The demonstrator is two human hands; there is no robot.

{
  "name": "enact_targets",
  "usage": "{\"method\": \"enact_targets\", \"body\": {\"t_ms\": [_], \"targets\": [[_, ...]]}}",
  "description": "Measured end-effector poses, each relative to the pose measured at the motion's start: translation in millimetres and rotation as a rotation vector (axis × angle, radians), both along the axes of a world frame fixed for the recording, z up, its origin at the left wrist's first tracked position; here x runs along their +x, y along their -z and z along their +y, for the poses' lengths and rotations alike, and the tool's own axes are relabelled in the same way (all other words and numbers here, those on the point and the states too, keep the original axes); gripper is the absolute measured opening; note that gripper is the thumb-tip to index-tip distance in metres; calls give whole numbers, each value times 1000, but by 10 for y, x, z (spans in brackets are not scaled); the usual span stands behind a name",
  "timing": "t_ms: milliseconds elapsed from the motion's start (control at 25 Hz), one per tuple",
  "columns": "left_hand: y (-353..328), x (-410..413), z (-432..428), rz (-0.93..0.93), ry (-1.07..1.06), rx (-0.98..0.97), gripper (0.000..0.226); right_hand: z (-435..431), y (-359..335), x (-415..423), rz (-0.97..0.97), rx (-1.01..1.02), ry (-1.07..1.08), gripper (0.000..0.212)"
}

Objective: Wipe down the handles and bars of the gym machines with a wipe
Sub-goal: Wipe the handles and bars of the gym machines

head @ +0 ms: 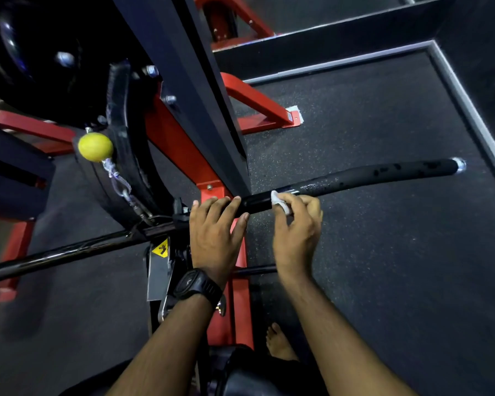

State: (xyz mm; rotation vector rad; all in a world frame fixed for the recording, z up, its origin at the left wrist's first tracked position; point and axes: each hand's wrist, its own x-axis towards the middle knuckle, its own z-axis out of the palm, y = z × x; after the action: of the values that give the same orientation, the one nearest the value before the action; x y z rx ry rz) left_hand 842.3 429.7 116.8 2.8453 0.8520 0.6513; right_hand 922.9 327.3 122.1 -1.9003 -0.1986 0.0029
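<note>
A long black bar (355,180) of a cable machine runs across the view, with a wet black grip on its right half ending in a chrome cap (459,164). My left hand (215,232), with a black watch on the wrist, lies over the bar near its middle, fingers laid across it. My right hand (295,224) pinches a small white wipe (279,201) against the glossy part of the bar, just right of my left hand. Water drops dot the grip.
The machine's red frame (180,144) and a black upright (189,81) stand behind the bar. A yellow ball stopper (95,147) hangs on the cable at the left. Dark rubber floor (383,267) spreads to the right, with a raised platform edge (463,95). My bare foot (279,342) is below.
</note>
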Motion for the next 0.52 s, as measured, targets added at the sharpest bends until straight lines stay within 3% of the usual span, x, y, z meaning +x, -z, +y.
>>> {"method": "enact_targets", "body": {"t_ms": [200,320,440,520], "targets": [[13,24,-13,-23,-1,-12,38,-146,4,233,-467,-326,-338,29],[18,50,-21,-21,-6,-7,37,-224,-17,605,-392,-378,-205,34],[36,84,-62,-5,-10,8,39,-118,-29,474,-613,-538,-579,32],[45,96,-79,14,2,29,39,-182,-32,607,-547,-589,-605,28]]}}
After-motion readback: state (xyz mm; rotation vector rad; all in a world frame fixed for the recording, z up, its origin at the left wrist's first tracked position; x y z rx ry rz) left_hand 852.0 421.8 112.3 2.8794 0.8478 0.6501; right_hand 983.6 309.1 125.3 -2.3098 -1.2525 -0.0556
